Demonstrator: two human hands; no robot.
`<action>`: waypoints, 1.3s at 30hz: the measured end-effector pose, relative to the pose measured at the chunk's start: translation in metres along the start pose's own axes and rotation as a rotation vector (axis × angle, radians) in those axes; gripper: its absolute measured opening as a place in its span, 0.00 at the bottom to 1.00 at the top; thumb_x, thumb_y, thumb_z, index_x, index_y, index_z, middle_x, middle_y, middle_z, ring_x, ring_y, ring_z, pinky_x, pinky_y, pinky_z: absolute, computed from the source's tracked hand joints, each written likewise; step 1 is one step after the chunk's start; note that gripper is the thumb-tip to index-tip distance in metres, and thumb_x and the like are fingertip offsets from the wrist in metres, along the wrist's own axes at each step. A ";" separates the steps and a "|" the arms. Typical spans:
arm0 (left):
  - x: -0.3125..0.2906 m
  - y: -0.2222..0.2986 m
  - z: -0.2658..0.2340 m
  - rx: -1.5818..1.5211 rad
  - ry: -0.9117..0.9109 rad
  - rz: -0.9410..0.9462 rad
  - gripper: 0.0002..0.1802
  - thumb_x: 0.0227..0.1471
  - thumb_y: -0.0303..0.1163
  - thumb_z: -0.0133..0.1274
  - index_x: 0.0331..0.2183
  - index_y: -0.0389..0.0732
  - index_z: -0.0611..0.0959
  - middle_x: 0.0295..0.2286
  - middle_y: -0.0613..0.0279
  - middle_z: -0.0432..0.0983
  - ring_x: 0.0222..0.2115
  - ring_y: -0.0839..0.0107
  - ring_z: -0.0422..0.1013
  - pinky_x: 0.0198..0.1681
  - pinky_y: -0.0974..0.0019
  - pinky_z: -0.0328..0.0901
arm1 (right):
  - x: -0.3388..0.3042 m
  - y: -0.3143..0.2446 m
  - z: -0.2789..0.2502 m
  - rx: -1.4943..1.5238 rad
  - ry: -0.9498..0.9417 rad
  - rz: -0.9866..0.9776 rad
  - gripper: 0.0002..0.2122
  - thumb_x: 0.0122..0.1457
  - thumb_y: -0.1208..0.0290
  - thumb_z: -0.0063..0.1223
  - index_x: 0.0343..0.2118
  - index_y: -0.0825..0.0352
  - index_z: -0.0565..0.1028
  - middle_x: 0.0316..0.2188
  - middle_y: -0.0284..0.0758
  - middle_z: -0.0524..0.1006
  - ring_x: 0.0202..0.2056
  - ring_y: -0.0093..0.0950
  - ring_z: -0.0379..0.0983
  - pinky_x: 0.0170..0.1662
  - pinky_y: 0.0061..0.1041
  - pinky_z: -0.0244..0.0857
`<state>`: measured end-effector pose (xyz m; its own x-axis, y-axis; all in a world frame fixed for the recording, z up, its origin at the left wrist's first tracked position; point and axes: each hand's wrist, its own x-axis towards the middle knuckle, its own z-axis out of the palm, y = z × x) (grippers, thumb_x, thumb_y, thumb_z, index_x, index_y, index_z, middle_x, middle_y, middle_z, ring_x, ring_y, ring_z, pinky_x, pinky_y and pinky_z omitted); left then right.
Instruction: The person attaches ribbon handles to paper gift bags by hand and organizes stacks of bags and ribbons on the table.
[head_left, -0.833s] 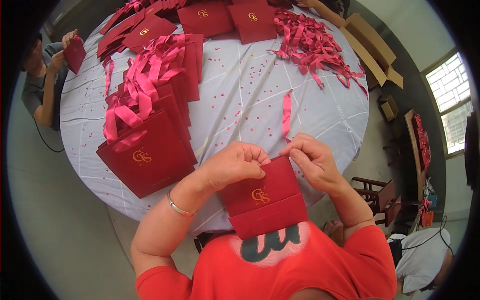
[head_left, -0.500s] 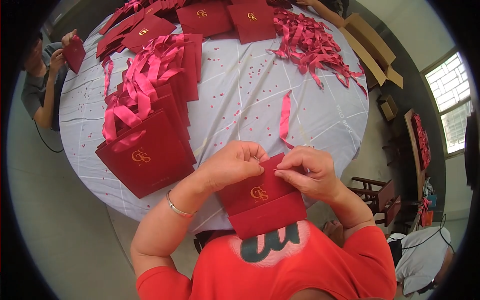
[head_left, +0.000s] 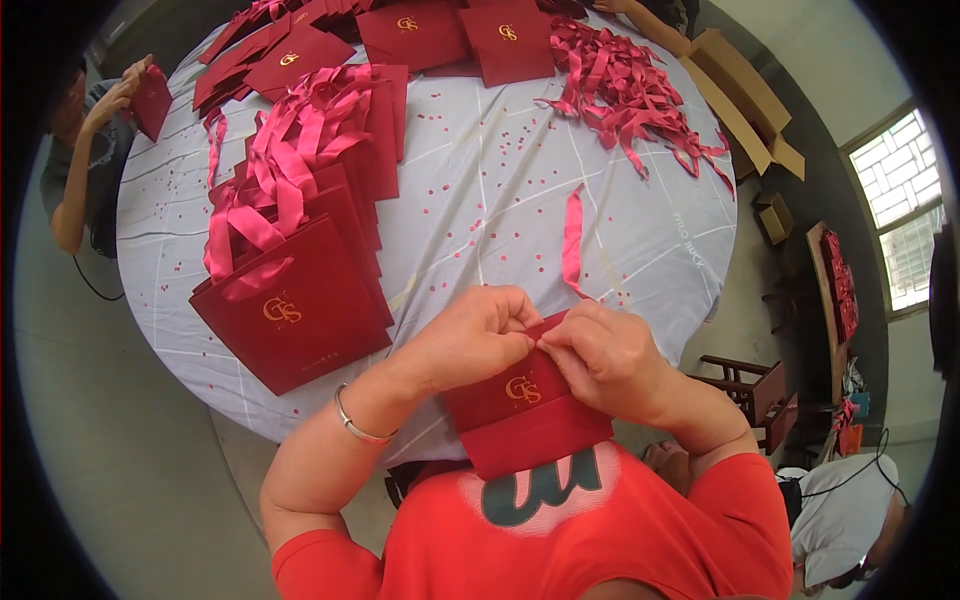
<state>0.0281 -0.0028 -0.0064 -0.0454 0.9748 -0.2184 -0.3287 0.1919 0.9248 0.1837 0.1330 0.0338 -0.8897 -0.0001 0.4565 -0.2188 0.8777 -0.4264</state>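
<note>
Red bag at tabletop's 5 o'clock edge. Left hand clamped on its upper edge; right hand pinched together beside it, contents hidden. Pink ribbon lies toward 12 o'clock; hasty tug could crease bag.

The bag at the round table's near edge is deep red, its front marked with a gold emblem. Toward the table's left edge, the standing bags repeat that red and gold, topped with glossy pink handles. The flat bags by the far edge are the same red, some with gold too. The ribbon heap near the far right edge is bright pink, like the single ribbon nearer the middle. The tablecloth is pale grey-blue — crossed by white lines, speckled with pinkish-red dots.
</note>
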 end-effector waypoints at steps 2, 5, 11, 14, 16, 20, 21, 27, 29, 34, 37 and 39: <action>-0.001 0.000 0.001 0.015 -0.003 0.007 0.06 0.54 0.18 0.47 0.36 0.33 0.75 0.28 0.63 0.78 0.28 0.82 0.72 0.30 0.78 0.65 | 0.002 -0.004 -0.003 -0.084 -0.062 0.001 0.07 0.47 0.77 0.62 0.27 0.66 0.73 0.22 0.35 0.71 0.23 0.33 0.73 0.23 0.31 0.65; -0.003 -0.001 0.002 -0.003 0.019 0.019 0.06 0.54 0.17 0.46 0.36 0.32 0.75 0.30 0.62 0.78 0.30 0.80 0.73 0.31 0.77 0.66 | 0.006 -0.004 -0.009 -0.077 -0.127 0.023 0.07 0.48 0.75 0.61 0.25 0.66 0.73 0.22 0.36 0.71 0.22 0.34 0.72 0.22 0.31 0.65; 0.000 -0.002 0.003 0.222 0.125 -0.020 0.09 0.53 0.19 0.43 0.35 0.32 0.78 0.30 0.64 0.78 0.30 0.80 0.71 0.33 0.74 0.66 | 0.003 -0.006 0.003 -0.209 -0.167 0.061 0.07 0.52 0.71 0.61 0.25 0.65 0.73 0.23 0.36 0.72 0.23 0.36 0.73 0.24 0.31 0.65; 0.000 0.000 0.004 0.339 0.164 0.011 0.10 0.51 0.21 0.43 0.34 0.33 0.79 0.29 0.66 0.77 0.28 0.81 0.70 0.32 0.74 0.66 | 0.008 -0.001 0.004 -0.039 -0.178 0.190 0.06 0.52 0.71 0.61 0.27 0.66 0.75 0.25 0.36 0.74 0.24 0.37 0.74 0.25 0.32 0.66; -0.003 0.008 0.004 0.340 0.183 -0.064 0.10 0.51 0.22 0.44 0.33 0.34 0.79 0.28 0.67 0.76 0.28 0.81 0.69 0.31 0.74 0.65 | 0.010 -0.002 0.004 -0.033 -0.171 0.137 0.05 0.52 0.72 0.60 0.28 0.66 0.75 0.25 0.36 0.74 0.25 0.37 0.74 0.26 0.33 0.66; -0.002 0.009 0.002 0.343 0.224 -0.050 0.10 0.51 0.23 0.45 0.33 0.34 0.79 0.27 0.66 0.77 0.28 0.81 0.69 0.30 0.74 0.65 | 0.011 -0.003 0.003 0.037 -0.049 0.087 0.04 0.51 0.75 0.61 0.29 0.65 0.77 0.26 0.35 0.75 0.26 0.38 0.74 0.27 0.33 0.67; -0.004 0.013 0.004 0.306 0.210 -0.053 0.10 0.50 0.23 0.45 0.33 0.33 0.79 0.27 0.66 0.77 0.28 0.81 0.69 0.30 0.74 0.64 | 0.010 -0.002 0.003 0.038 -0.051 0.086 0.04 0.51 0.75 0.61 0.29 0.65 0.77 0.26 0.35 0.75 0.26 0.38 0.74 0.27 0.33 0.67; 0.000 0.002 0.008 0.348 0.209 0.019 0.09 0.49 0.20 0.45 0.34 0.32 0.79 0.26 0.65 0.77 0.27 0.81 0.69 0.28 0.74 0.64 | 0.004 0.005 0.009 -0.086 -0.049 -0.006 0.05 0.49 0.77 0.62 0.28 0.66 0.76 0.27 0.37 0.76 0.28 0.37 0.74 0.29 0.31 0.67; -0.005 0.001 0.008 0.343 0.222 0.045 0.09 0.49 0.19 0.46 0.34 0.31 0.78 0.25 0.65 0.77 0.26 0.81 0.69 0.28 0.74 0.64 | 0.015 0.000 -0.003 0.217 -0.181 0.241 0.06 0.50 0.76 0.63 0.29 0.67 0.76 0.27 0.36 0.76 0.27 0.32 0.73 0.29 0.28 0.66; -0.014 0.008 0.023 0.615 0.347 0.244 0.06 0.48 0.23 0.55 0.31 0.32 0.77 0.20 0.58 0.78 0.21 0.72 0.73 0.25 0.69 0.65 | 0.036 0.010 -0.024 0.698 -0.345 0.703 0.05 0.58 0.75 0.56 0.33 0.71 0.76 0.26 0.30 0.77 0.27 0.16 0.71 0.29 0.19 0.65; -0.014 0.008 0.032 0.752 0.433 0.381 0.08 0.46 0.25 0.58 0.29 0.33 0.76 0.18 0.52 0.76 0.19 0.64 0.74 0.23 0.65 0.66 | 0.052 0.018 -0.028 0.720 -0.514 0.794 0.06 0.56 0.76 0.55 0.34 0.72 0.77 0.26 0.32 0.78 0.27 0.16 0.73 0.30 0.18 0.67; -0.013 0.007 0.036 0.740 0.438 0.450 0.09 0.45 0.25 0.59 0.28 0.34 0.76 0.18 0.50 0.76 0.18 0.60 0.75 0.22 0.63 0.66 | 0.063 0.032 -0.029 0.627 -0.616 0.657 0.05 0.55 0.77 0.56 0.34 0.71 0.77 0.26 0.31 0.78 0.27 0.16 0.73 0.30 0.18 0.67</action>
<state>0.0599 -0.0100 0.0141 -0.4184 0.8743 0.2460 0.4751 -0.0202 0.8797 0.1326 0.1749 0.0714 -0.9169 -0.0140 -0.3988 0.3613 0.3949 -0.8447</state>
